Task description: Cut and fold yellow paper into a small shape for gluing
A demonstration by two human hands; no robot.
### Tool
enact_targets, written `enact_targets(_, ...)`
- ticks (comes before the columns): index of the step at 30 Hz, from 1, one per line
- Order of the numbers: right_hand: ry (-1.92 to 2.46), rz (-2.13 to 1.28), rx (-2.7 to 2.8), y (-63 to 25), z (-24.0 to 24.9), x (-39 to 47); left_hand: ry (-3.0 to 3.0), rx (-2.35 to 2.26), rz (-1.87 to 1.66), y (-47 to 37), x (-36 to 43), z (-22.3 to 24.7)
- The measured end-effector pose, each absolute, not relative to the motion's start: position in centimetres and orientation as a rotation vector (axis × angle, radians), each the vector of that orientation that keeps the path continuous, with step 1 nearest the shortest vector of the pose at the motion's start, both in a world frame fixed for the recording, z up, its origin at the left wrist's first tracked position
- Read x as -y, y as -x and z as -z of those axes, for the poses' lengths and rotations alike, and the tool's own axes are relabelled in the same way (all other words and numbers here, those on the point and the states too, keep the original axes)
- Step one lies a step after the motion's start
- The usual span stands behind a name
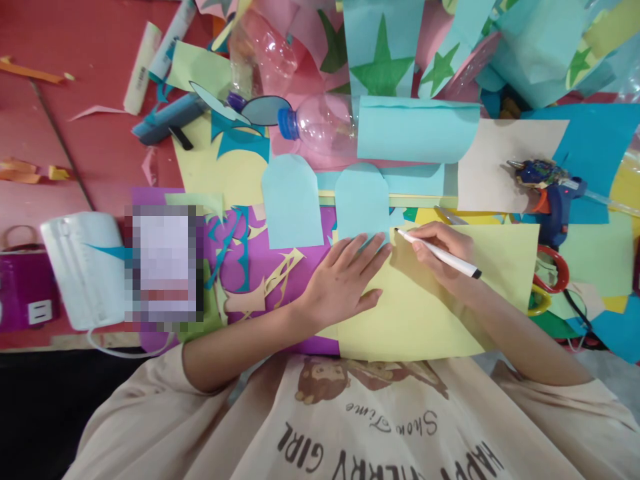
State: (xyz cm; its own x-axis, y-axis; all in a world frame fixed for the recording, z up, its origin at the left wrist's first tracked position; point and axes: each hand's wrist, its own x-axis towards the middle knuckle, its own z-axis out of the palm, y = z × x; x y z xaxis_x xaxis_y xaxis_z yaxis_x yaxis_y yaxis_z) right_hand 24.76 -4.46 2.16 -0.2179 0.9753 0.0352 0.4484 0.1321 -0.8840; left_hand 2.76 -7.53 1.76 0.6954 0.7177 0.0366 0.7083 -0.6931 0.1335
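A white marker with a black tip and black end is pinched in my right hand. Its tip points at the yellow paper, close to the right edge of a light-blue arch-shaped cutout; whether it touches cannot be made out. Flat and with fingers spread, my left hand presses on the lower edge of that cutout and the yellow sheet. A second light-blue arch cutout lies to the left. Behind both rests a plastic bottle on its side, with a blue cap and light-blue paper wrapped round it.
At the right are a blue glue gun and red-handled scissors. Purple paper with yellow and blue scraps lies on the left, near a white corded device. Star-decorated papers and glue sticks fill the back.
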Motion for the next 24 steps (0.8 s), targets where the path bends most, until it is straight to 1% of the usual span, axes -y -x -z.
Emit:
enact_targets(12, 1.423, -1.081, 1.754, -24.98, -2.2, 4.74, -2.782, -1.182, -0.103, -2.78, 7.41, -1.95)
enact_targets(18, 1.419, -0.972, 1.568, -25.13, -1.94, 4.97, -2.741, -1.181, -0.075, -2.86, 7.47, -2.13)
enact_targets(24, 1.446, -0.935, 1.572, -25.0, -1.77, 4.81, -2.684, -1.141, -0.222, -2.22, 6.65, -1.94)
